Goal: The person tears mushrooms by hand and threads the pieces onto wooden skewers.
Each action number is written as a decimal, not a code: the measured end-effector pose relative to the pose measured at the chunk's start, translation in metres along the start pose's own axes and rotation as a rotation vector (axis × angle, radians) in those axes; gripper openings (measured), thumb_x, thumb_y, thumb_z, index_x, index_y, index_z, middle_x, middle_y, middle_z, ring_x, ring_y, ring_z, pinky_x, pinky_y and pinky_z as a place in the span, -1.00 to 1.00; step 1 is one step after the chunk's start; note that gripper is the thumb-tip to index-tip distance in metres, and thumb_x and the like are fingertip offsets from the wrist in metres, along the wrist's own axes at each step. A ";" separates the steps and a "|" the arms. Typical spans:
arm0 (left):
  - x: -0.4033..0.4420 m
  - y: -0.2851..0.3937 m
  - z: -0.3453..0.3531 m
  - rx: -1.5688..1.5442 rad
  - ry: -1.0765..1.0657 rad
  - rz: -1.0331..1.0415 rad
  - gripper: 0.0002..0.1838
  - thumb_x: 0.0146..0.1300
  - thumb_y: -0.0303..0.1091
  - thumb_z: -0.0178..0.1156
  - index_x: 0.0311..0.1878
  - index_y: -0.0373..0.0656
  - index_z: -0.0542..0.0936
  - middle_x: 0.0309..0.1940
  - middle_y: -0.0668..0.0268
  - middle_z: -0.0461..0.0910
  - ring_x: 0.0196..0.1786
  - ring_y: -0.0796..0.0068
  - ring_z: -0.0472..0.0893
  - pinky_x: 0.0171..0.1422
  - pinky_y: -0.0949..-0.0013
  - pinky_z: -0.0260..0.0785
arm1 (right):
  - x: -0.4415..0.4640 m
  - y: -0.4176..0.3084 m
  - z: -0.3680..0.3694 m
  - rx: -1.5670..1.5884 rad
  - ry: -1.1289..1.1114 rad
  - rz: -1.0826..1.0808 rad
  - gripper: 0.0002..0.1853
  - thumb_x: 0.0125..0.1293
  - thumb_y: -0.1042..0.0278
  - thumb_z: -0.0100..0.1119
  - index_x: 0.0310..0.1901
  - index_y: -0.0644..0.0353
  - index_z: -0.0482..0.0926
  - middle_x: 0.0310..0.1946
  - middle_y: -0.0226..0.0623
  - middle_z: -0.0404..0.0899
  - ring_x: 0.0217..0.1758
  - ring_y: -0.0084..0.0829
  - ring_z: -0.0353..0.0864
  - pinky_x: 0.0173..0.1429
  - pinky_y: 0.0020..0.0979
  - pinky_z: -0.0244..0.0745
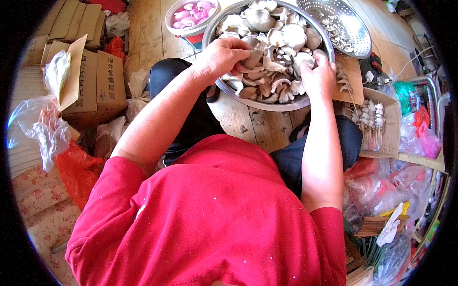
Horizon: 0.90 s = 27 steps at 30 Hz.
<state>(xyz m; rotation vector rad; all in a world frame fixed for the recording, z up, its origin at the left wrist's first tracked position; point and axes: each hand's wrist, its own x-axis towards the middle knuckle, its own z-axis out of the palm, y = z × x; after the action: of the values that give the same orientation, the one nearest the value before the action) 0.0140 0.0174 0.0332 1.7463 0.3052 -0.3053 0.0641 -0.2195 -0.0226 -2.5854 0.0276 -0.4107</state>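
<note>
A wide metal basin point(290, 106) full of grey oyster mushrooms point(274, 71) stands in front of my knees. My left hand point(223, 56) is over its left side, thumb and fingers closed on an oyster mushroom point(253, 58). At the right side, my right hand point(318, 76) has its fingers curled in a pinch around another oyster mushroom point(302, 61). Parts of both mushrooms are covered by my fingers.
A bowl of peeled purple onions point(192, 14) stands behind left. At right are a metal colander point(361, 43) with mushroom scraps, a cutting board point(352, 78) and a box point(387, 128) of skewers. Cardboard boxes point(109, 76) and plastic bags point(78, 167) lie at left.
</note>
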 end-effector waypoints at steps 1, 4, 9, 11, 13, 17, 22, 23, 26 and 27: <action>0.003 -0.004 -0.002 0.068 0.028 0.048 -0.71 0.23 -0.35 0.15 0.00 -0.22 0.54 -0.35 0.33 0.57 -0.46 0.59 0.53 -0.40 0.49 0.46 | -0.001 -0.001 -0.001 -0.070 -0.001 -0.007 -0.58 0.02 0.21 0.27 -0.05 0.10 0.52 -0.20 -0.16 0.54 -0.04 -0.21 0.54 0.03 -0.27 0.44; 0.000 -0.004 -0.002 0.128 0.100 0.155 -0.68 0.20 -0.39 0.16 0.02 -0.23 0.53 -0.34 0.34 0.57 -0.47 0.60 0.53 -0.40 0.49 0.46 | -0.001 0.000 -0.001 -0.077 -0.032 -0.028 -0.59 0.00 0.18 0.29 -0.08 0.09 0.52 -0.28 -0.18 0.56 -0.11 -0.13 0.56 0.01 -0.24 0.46; -0.018 0.000 0.007 0.037 0.171 0.240 -0.70 0.18 -0.42 0.17 0.00 -0.21 0.54 -0.36 0.38 0.57 -0.47 0.62 0.52 -0.35 0.51 0.45 | 0.005 0.006 -0.003 0.256 -0.290 0.119 -0.66 0.00 0.28 0.33 -0.17 0.16 0.52 -0.41 -0.26 0.57 -0.38 -0.27 0.57 -0.20 -0.36 0.50; -0.021 -0.003 0.011 -0.161 0.030 0.208 -0.76 0.19 -0.42 0.16 -0.06 -0.19 0.55 -0.38 0.41 0.56 -0.47 0.64 0.52 -0.33 0.53 0.43 | 0.007 0.013 -0.001 0.408 -0.361 0.215 -0.70 0.05 0.35 0.33 -0.17 0.17 0.50 -0.46 -0.41 0.56 -0.50 -0.48 0.55 -0.36 -0.47 0.51; -0.029 0.004 0.021 -0.205 -0.041 0.142 -0.75 0.22 -0.36 0.18 -0.04 -0.17 0.52 -0.38 0.41 0.56 -0.48 0.62 0.53 -0.35 0.52 0.43 | -0.001 0.000 -0.025 1.066 -0.367 0.405 -0.76 0.09 0.35 0.30 -0.22 0.21 0.52 -0.45 -0.32 0.59 -0.54 -0.51 0.53 -0.38 -0.52 0.51; -0.047 0.021 0.045 -0.372 -0.202 -0.006 -0.50 0.23 -0.21 0.21 0.18 -0.21 0.38 -0.34 0.29 0.58 -0.40 0.51 0.61 -0.36 0.46 0.49 | -0.017 -0.011 -0.044 1.528 -0.515 0.371 -0.83 0.20 0.46 0.20 -0.19 0.24 0.48 -0.40 -0.38 0.56 -0.53 -0.59 0.51 -0.38 -0.56 0.53; -0.038 0.009 0.059 -0.665 -0.180 -0.055 -0.71 0.22 -0.24 0.22 -0.05 -0.17 0.52 -0.37 0.36 0.58 -0.44 0.58 0.58 -0.38 0.48 0.47 | -0.039 -0.029 -0.048 1.486 -0.658 0.300 -0.82 0.20 0.44 0.20 -0.18 0.23 0.46 -0.36 -0.38 0.55 -0.43 -0.60 0.53 -0.32 -0.58 0.52; -0.038 0.009 0.058 -0.662 -0.180 -0.057 -0.71 0.22 -0.24 0.22 -0.05 -0.17 0.52 -0.37 0.36 0.58 -0.44 0.58 0.58 -0.38 0.48 0.47 | -0.038 -0.027 -0.049 1.488 -0.657 0.303 -0.82 0.20 0.44 0.20 -0.18 0.23 0.46 -0.36 -0.38 0.55 -0.43 -0.60 0.53 -0.32 -0.58 0.52; -0.041 0.011 0.053 -0.523 -0.138 0.014 -0.82 0.16 -0.32 0.24 -0.22 -0.17 0.57 -0.45 0.37 0.58 -0.56 0.68 0.46 -0.47 0.59 0.36 | -0.035 -0.021 -0.054 1.318 -0.713 0.207 -0.81 0.18 0.33 0.22 -0.22 0.21 0.52 -0.47 -0.47 0.51 -0.51 -0.73 0.38 -0.45 -0.74 0.20; -0.040 0.009 0.052 -0.521 -0.140 0.012 -0.82 0.16 -0.32 0.24 -0.22 -0.17 0.57 -0.45 0.37 0.58 -0.56 0.68 0.46 -0.47 0.59 0.36 | -0.035 -0.021 -0.055 1.319 -0.711 0.209 -0.81 0.18 0.33 0.22 -0.22 0.21 0.52 -0.47 -0.47 0.51 -0.51 -0.73 0.38 -0.45 -0.74 0.20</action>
<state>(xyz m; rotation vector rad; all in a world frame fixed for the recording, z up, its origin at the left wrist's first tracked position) -0.0220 -0.0370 0.0464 1.2074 0.2456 -0.3055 0.0135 -0.2248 0.0229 -1.2692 -0.1652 0.4669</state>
